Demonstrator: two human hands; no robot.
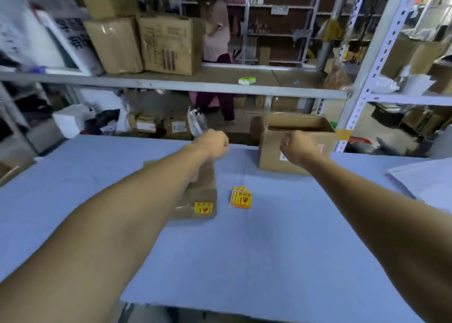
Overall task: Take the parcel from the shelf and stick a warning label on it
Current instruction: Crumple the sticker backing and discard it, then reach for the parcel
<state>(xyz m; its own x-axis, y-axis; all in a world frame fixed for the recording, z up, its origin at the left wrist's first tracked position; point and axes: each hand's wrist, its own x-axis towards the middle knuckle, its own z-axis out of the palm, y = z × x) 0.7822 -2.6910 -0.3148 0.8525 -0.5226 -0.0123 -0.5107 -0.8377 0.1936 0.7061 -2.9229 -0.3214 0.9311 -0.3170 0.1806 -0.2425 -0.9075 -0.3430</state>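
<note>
Nearest me on the blue table (269, 261), my left forearm hides much of the one flat brown parcel (204, 190), which already shows one yellow warning label (203, 207) at its near corner, and just beside it lies one small stack of labels (241, 198) whose count I can't make out. Further out I see both my left hand (212, 143) and right hand (297, 147) curled into fists, fingers together and holding nothing visible, the right one covering part of the single open carton (296, 139). Beyond, the blurred shelf (171, 84) carries three large cardboard boxes (168, 43).

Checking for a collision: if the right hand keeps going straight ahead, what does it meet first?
Probably the open brown cardboard box just beyond the right hand; depth unclear.
</note>
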